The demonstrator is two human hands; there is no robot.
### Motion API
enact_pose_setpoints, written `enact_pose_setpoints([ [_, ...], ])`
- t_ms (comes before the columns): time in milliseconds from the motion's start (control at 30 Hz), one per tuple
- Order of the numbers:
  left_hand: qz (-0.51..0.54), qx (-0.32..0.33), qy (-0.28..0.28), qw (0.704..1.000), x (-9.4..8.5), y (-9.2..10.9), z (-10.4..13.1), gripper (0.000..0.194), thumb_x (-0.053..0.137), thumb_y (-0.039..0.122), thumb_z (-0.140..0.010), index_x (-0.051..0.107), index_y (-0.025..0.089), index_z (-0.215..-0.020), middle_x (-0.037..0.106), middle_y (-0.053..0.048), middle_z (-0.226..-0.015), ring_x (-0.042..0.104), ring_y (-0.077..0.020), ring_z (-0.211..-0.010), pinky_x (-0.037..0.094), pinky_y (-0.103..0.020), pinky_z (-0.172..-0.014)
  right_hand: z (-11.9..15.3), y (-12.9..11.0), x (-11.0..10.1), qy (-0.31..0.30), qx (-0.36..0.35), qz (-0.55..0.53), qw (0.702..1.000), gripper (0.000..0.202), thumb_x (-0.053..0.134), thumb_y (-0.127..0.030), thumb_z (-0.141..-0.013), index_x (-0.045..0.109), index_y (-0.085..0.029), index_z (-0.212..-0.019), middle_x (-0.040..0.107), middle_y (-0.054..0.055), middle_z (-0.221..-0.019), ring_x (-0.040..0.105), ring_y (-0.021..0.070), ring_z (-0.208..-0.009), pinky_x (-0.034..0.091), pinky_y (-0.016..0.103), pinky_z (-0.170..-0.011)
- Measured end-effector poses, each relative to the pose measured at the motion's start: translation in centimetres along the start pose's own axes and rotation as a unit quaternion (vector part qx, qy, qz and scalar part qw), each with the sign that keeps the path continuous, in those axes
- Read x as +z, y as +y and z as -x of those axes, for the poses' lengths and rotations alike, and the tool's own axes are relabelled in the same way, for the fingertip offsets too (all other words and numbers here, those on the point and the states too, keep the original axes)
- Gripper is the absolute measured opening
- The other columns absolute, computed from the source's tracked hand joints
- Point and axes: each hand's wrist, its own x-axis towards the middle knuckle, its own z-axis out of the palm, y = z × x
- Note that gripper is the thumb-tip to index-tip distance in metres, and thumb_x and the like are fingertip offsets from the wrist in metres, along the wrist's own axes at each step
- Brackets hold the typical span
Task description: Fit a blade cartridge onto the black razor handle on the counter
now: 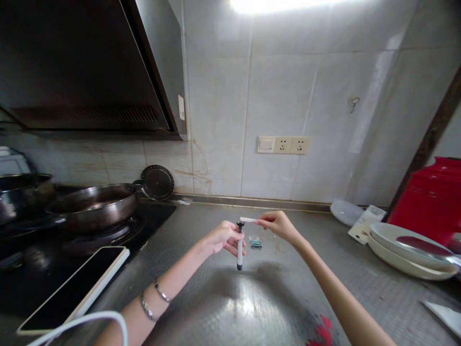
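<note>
My left hand (225,238) is closed round a razor handle (239,250), white with black ends, held upright above the metal counter. Its black forked head points up, with no blade cartridge visible on it. My right hand (279,225) pinches a thin white stick (248,219), whose far end is at the top of the razor head; whether they touch is unclear. Behind the hands, small green and dark razor cartridges (255,244) lie on the counter beside a bit of clear plastic.
At left are a phone (75,290) with a white cable (90,316), a steel pan (95,206) on the black stove, and a range hood (82,62) above. At right stand stacked white dishes (399,257), a white card (366,224) and a red container (428,202).
</note>
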Motion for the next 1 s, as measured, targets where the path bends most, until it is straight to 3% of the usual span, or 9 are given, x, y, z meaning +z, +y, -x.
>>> enact_pose_setpoints([
  [200,-0.003,0.006,0.001,1.0,-0.3,-0.1,-0.1,0.028,0.068,0.024,-0.059,0.051,0.012,-0.077,0.065,-0.007,-0.064,0.066,-0.023,-0.056,0.051,-0.032,-0.05,0.0,-0.3,0.1,-0.035,-0.003,-0.01,0.999,0.043,0.056,-0.053,-0.073,0.069,-0.013,-0.068,0.055,0.0,-0.051,0.042,0.0092,-0.047,0.029,0.02,-0.045],
  [400,-0.014,0.017,-0.014,1.0,-0.4,0.3,0.2,0.027,0.066,0.024,-0.06,0.051,0.012,-0.078,0.065,-0.007,-0.066,0.066,-0.023,-0.058,0.051,-0.031,-0.051,-0.1,1.6,-0.7,0.037,0.035,0.087,0.995,0.042,0.05,-0.05,-0.077,0.068,-0.014,-0.065,0.054,0.0,-0.052,0.044,0.0109,-0.05,0.028,0.021,-0.047],
  [567,-0.021,0.045,0.012,0.999,-0.8,1.6,0.8,0.027,0.065,0.025,-0.062,0.05,0.012,-0.081,0.064,-0.008,-0.067,0.066,-0.0234,-0.059,0.051,-0.03,-0.049,-0.2,2.8,-1.0,0.056,0.07,0.164,0.982,0.034,0.044,-0.034,-0.078,0.07,-0.013,-0.07,0.043,-0.003,-0.05,0.046,0.0119,-0.052,0.027,0.019,-0.049],
  [667,-0.029,0.069,0.026,0.997,-1.5,2.5,1.3,0.027,0.065,0.025,-0.064,0.05,0.012,-0.083,0.064,-0.008,-0.068,0.066,-0.0232,-0.059,0.05,-0.029,-0.049,-0.3,1.9,-0.6,0.043,0.072,0.187,0.979,0.031,0.043,-0.029,-0.079,0.069,-0.014,-0.076,0.05,-0.002,-0.055,0.052,0.0146,-0.059,0.031,0.02,-0.053],
  [833,-0.044,0.112,0.05,0.991,-2.6,3.7,1.9,0.025,0.064,0.025,-0.066,0.051,0.012,-0.083,0.064,-0.009,-0.07,0.066,-0.0239,-0.06,0.051,-0.029,-0.048,-0.3,0.1,0.2,0.048,0.168,0.237,0.956,0.041,0.033,-0.033,-0.087,0.066,-0.014,-0.07,0.063,0.009,-0.065,0.057,0.0151,-0.057,0.035,0.022,-0.053],
  [1000,-0.044,0.127,0.054,0.989,-3.0,4.2,2.1,0.028,0.066,0.028,-0.065,0.051,0.012,-0.082,0.065,-0.009,-0.069,0.066,-0.0238,-0.061,0.051,-0.03,-0.048,-0.1,-0.5,2.0,0.007,0.235,0.27,0.934,0.039,0.035,-0.033,-0.085,0.067,-0.013,-0.074,0.068,0.015,-0.077,0.064,0.0209,-0.067,0.041,0.025,-0.056],
])
